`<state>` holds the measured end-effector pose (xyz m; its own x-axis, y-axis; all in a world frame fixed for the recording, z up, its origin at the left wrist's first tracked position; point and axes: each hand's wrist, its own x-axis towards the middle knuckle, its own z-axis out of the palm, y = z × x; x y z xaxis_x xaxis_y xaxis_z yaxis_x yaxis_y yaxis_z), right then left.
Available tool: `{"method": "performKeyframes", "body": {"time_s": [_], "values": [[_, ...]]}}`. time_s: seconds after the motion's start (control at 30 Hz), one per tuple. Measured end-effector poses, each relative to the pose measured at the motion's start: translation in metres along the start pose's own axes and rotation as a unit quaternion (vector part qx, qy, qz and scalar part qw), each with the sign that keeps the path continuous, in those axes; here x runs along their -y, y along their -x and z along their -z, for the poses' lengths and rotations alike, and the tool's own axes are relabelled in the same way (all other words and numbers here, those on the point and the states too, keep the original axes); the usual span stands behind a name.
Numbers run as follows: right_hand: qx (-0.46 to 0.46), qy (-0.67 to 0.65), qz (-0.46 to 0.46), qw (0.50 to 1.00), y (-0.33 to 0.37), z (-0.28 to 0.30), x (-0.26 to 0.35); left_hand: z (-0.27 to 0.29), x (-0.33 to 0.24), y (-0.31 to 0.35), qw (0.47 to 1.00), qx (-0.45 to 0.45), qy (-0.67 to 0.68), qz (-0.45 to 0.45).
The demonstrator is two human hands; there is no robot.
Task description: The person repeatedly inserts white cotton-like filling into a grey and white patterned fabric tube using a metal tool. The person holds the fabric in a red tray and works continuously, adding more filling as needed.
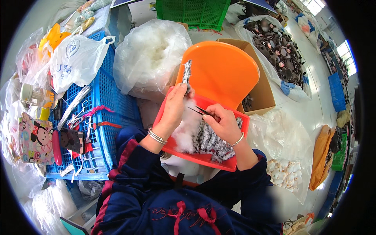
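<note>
In the head view, the left hand (175, 103) pinches a narrow, fuzzy grey-and-white fabric piece (188, 72) upright, fingers closed round its lower end, above a shallow red plastic tray (231, 166). The right hand (223, 123) curls around a slim dark pointed tool (197, 110), its tip near loose white fluffy stuffing (186, 133). The piece looks light, soft and floppy, probably best gripped near its lower end; the stuffing likely compresses and clings.

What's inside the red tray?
White fluffy stuffing lies at the left inside the red tray, with grey-and-black fuzzy pieces beside it. They cover most of the bottom, and the right hand hides part; anything beneath can't be seen.
</note>
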<state>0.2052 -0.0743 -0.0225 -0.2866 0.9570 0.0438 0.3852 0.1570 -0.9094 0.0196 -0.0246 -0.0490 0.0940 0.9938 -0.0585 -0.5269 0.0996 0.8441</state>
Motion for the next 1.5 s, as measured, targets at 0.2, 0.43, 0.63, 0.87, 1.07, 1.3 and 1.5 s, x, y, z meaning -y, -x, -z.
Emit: {"method": "performKeyframes", "body": {"time_s": [0.2,0.43,0.63,0.87,1.07,1.3,1.5], "values": [[-0.029,0.019,0.03,0.999,0.001,-0.007,-0.001,-0.005,-0.004,0.002,1.0,0.006,-0.009,0.009],[-0.033,-0.024,0.008,0.999,0.001,0.003,-0.003,-0.002,-0.005,0.0,1.0,0.005,-0.013,0.002],[-0.093,-0.025,0.022,0.995,0.002,0.009,-0.007,-0.001,-0.009,0.003,1.0,0.015,-0.014,0.002],[-0.106,-0.018,0.039,0.993,0.002,0.008,-0.009,-0.003,-0.009,0.008,0.996,0.033,-0.075,0.031],[-0.107,0.003,0.045,0.993,0.003,0.008,-0.003,-0.008,-0.013,0.012,0.999,0.019,-0.032,0.031],[-0.115,0.006,0.049,0.992,0.003,0.008,-0.006,-0.017,-0.017,0.017,0.999,0.046,-0.023,0.018],[-0.098,-0.114,-0.008,0.989,0.004,-0.003,-0.011,-0.015,0.007,0.021,0.998,0.032,-0.048,-0.002]]}}
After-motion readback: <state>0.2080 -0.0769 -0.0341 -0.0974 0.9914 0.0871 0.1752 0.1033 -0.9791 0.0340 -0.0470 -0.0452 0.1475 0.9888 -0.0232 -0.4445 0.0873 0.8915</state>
